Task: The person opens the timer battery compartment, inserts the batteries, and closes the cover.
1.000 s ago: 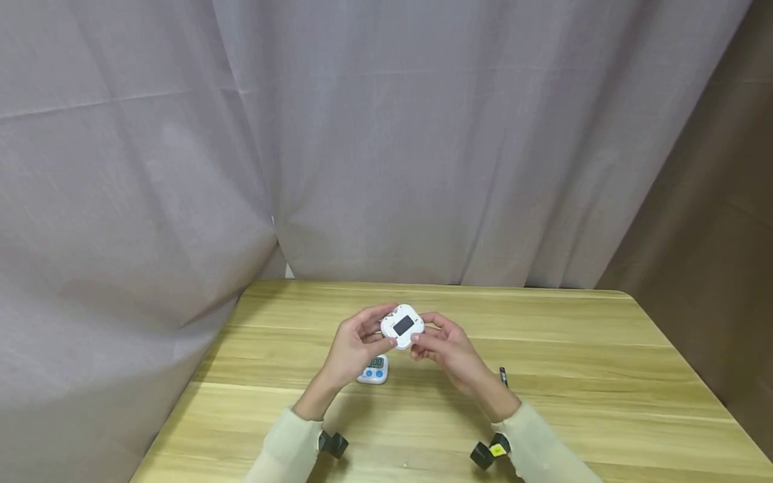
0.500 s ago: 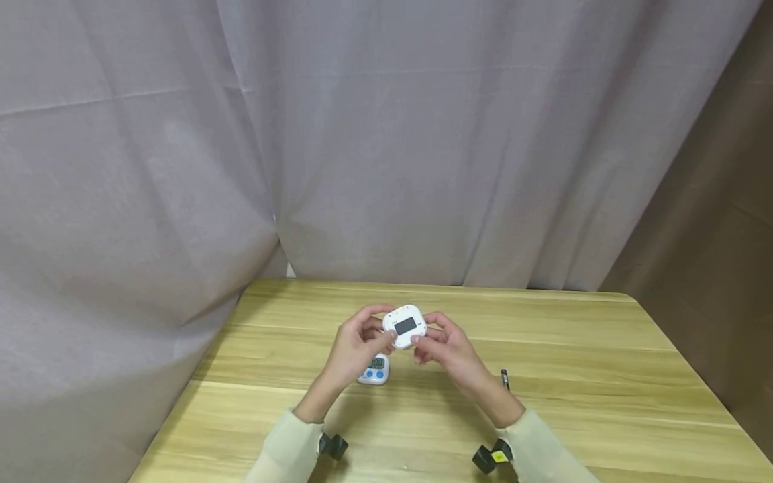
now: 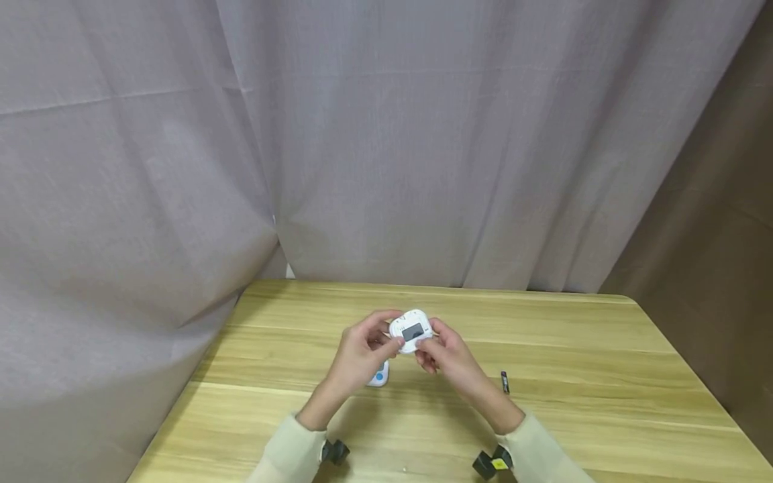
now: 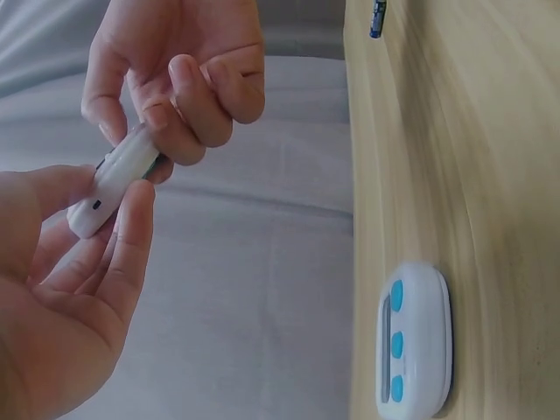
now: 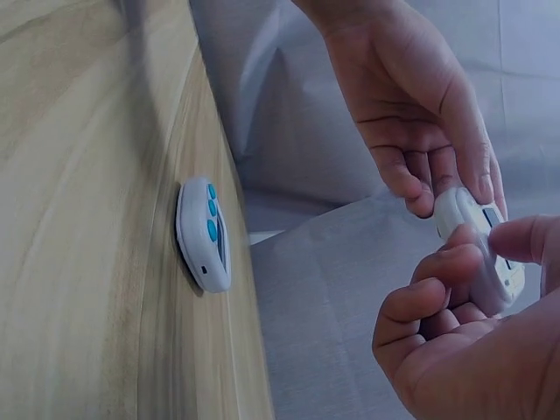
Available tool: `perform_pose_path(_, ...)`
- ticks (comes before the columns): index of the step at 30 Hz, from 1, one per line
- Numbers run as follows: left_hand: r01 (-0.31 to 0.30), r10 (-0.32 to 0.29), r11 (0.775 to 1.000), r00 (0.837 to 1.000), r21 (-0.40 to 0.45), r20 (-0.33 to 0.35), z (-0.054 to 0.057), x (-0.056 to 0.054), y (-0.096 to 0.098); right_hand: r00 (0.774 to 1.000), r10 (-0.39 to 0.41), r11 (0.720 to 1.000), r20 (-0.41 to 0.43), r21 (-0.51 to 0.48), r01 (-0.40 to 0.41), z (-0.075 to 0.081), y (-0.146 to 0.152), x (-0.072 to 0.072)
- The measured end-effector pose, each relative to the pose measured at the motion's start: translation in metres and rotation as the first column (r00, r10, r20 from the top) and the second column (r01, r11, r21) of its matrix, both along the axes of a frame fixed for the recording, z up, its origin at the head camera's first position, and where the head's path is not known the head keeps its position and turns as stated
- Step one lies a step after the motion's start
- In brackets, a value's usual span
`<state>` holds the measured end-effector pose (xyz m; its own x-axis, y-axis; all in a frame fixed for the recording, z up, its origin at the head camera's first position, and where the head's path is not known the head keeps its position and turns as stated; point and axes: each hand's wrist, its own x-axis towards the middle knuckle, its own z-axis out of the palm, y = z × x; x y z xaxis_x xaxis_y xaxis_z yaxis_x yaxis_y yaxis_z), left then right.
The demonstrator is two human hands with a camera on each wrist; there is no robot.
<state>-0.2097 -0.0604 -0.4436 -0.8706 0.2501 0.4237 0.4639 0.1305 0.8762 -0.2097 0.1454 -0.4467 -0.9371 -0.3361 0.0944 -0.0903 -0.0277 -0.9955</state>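
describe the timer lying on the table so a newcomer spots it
Find the wood-grain table; in the head view, the left hand partly hides a white digital timer there. Wrist views show its three blue buttons; unlike the held timer, it lies on the table.

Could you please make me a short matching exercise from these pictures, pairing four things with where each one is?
Things:
1. dark-panelled white device
2. white device with three blue buttons
3. small dark cylinder
4. grey curtain

Places:
A. on the table, right of both hands in the head view
B. hanging behind the table
C. held between the left hand and the right hand
D. on the table, partly hidden by the left hand in the head view

Pairs: 1-C, 2-D, 3-A, 4-B
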Motion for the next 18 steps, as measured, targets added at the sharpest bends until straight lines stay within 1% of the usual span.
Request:
perform_pose_path(3,-0.013,0.013,1.000,1.000,-0.020,-0.015,0.0002,0.0019,0.0025,1.000,0.008,1.000,0.015,-0.009,-0.008,0.0003,-0.0005,0.0009)
perform_pose_path(6,-0.026,0.025,0.999,1.000,-0.036,-0.014,0.0006,0.0027,0.0039,0.999,0.022,1.000,0.031,-0.019,-0.021,0.0005,-0.0007,0.0013)
perform_pose_path(11,-0.036,0.035,0.999,0.999,-0.041,-0.010,-0.0001,0.0026,0.0052,0.999,0.025,0.999,0.044,-0.023,-0.024,0.0006,-0.0005,0.0012)
perform_pose_path(18,-0.046,0.045,0.998,0.999,-0.041,-0.020,-0.0019,0.0014,0.0074,0.997,0.051,0.998,0.050,-0.037,-0.049,-0.0008,0.0019,-0.0006)
